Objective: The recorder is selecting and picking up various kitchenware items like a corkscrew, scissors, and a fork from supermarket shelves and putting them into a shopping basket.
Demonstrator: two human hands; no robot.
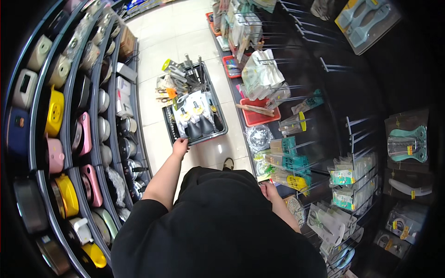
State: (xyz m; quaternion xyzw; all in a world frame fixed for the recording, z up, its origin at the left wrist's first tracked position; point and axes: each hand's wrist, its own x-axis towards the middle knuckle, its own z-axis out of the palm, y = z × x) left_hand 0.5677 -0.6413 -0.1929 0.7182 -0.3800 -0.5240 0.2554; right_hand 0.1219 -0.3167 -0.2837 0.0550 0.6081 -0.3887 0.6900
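Observation:
My left hand [180,147] is at the near left corner of a black plastic crate [210,137], with its fingers curled at the rim. In the crate lie several packaged utensils with black heads [199,128], along with dark-handled kitchen tools [193,73] and a lime-green-edged tool [167,65]. My right hand [268,190] is low on the right, beside hanging packets with yellow wrappers [293,181]. A small thing with a red and dark edge shows at its fingertips. Whether the hand holds it or only touches it is unclear.
Shelves of pots, pans and appliances [66,194] line the left. To the right, a dark pegboard rack [323,114] has protruding metal hooks [354,130] and packaged utensils [342,175]. A red tray [255,120] with wooden rods sits low beside the tiled aisle [153,114].

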